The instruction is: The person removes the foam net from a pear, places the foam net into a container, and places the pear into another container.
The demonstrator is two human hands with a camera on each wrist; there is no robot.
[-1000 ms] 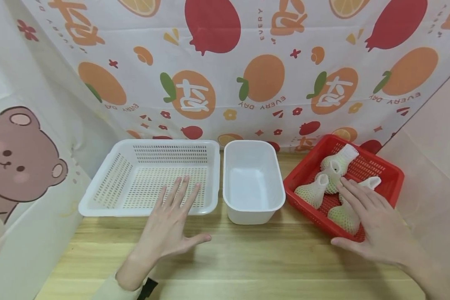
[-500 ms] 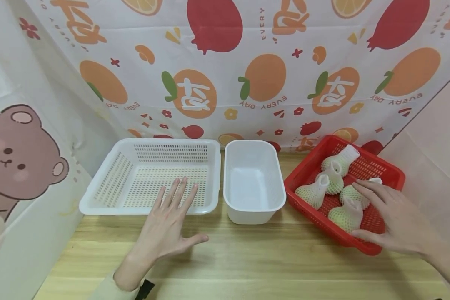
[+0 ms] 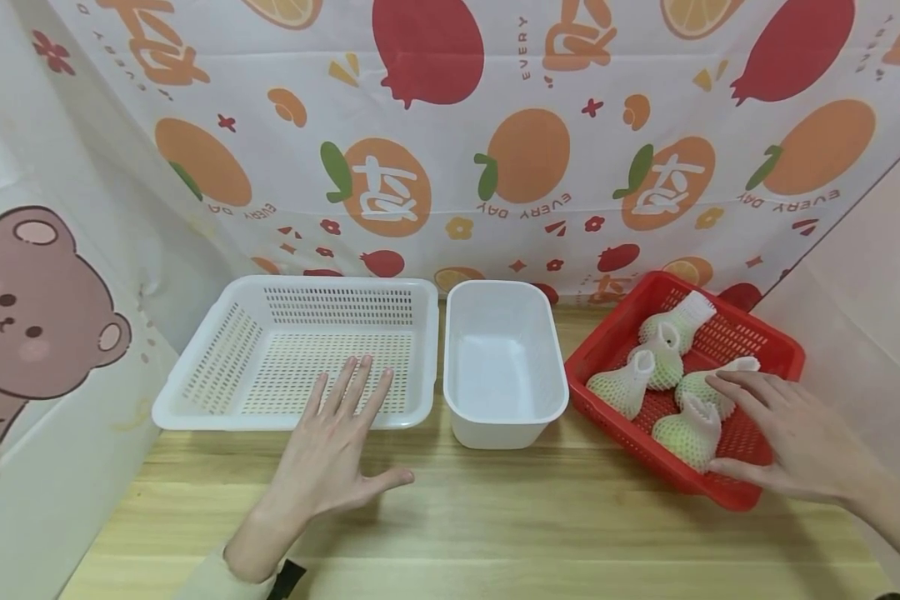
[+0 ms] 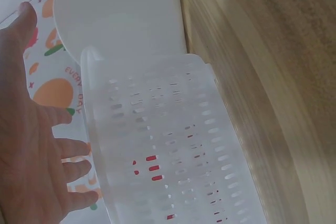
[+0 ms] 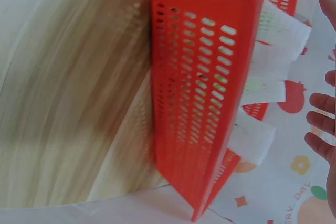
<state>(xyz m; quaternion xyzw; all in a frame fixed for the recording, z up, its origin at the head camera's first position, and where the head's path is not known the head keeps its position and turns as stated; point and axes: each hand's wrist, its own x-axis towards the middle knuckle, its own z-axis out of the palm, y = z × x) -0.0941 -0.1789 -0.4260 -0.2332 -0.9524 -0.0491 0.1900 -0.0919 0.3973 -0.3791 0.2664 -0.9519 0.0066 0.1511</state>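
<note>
My left hand [image 3: 328, 454] hovers with spread, straight fingers over the front rim of the white perforated basket [image 3: 217, 417]; it holds nothing. In the left wrist view, a gap shows between that hand [image 4: 31, 145] and the basket's side [image 4: 157, 129]. My right hand [image 3: 806, 437] hangs over the right part of the red perforated basket [image 3: 783, 350], fingers loosely bent and thumb apart. Inside are several pale green fruits in white foam net sleeves; the nearest are a front fruit [image 3: 686, 442] and one by the fingertips [image 3: 697, 390]. The right wrist view shows this hand [image 5: 323, 108] above the sleeve ends.
Between the baskets stands a deep white plastic tub [image 3: 504, 429]. All three containers rest on a light wooden table [image 3: 495, 517]. A fruit-print cloth [image 3: 450, 167] hangs behind them, a pale curtain with a bear [image 3: 37, 325] at the left, and a plain pale wall [image 3: 862, 333] at the right.
My right hand has shifted right over the red basket, uncovering the fruits that it hid a second ago. Since half a second ago it has hardly moved. My left hand stays nearly in place.
</note>
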